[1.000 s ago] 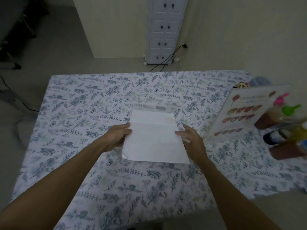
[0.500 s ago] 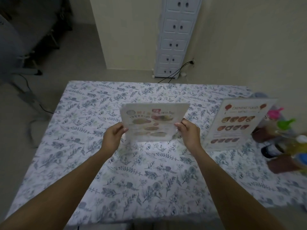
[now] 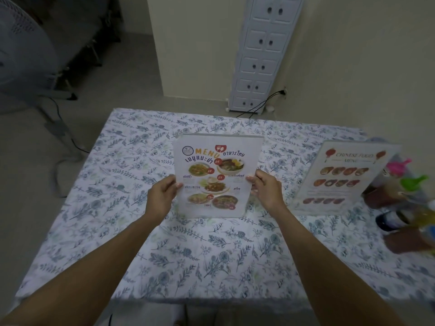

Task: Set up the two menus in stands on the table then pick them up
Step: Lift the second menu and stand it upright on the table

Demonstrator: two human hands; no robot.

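White Thai menu (image 3: pixel 217 175) headed "MENU" (orange letters), upright mid-table (image 3: pixel 164 250), left hand (image 3: pixel 162 196) and right hand (image 3: pixel 267 190) fingers grasping its side edges, "CHINESE FOOD MENU" stand (image 3: pixel 346 175) at right

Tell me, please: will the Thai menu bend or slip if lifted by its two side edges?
Probably stiff: the Thai menu stays flat between the left hand and right hand. Its glossy cover may be slippery. Upright, it might tip if pushed.
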